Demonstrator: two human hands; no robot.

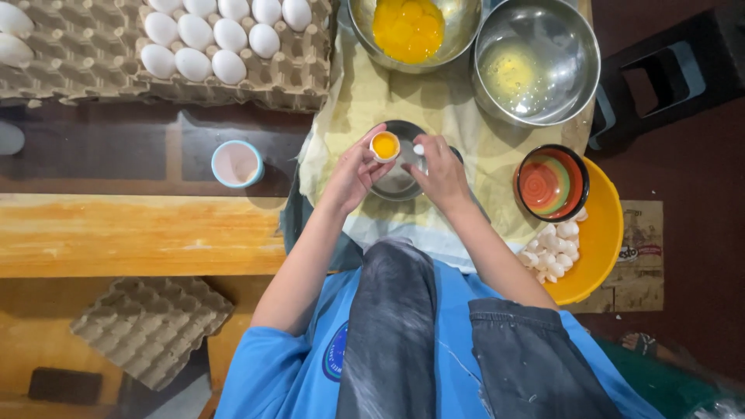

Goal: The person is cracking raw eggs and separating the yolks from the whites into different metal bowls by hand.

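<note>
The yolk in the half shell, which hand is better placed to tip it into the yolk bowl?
Probably the left hand: it holds the half shell with the yolk, below the yolk bowl.

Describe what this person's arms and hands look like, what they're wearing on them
Both arms are bare from above the elbow down to the fingers. The left hand and the right hand wear no gloves, and no rings, watch or bracelets are visible. Short bright blue sleeves cover only the upper arms. The shirt carries a round dark badge on the front.
</note>
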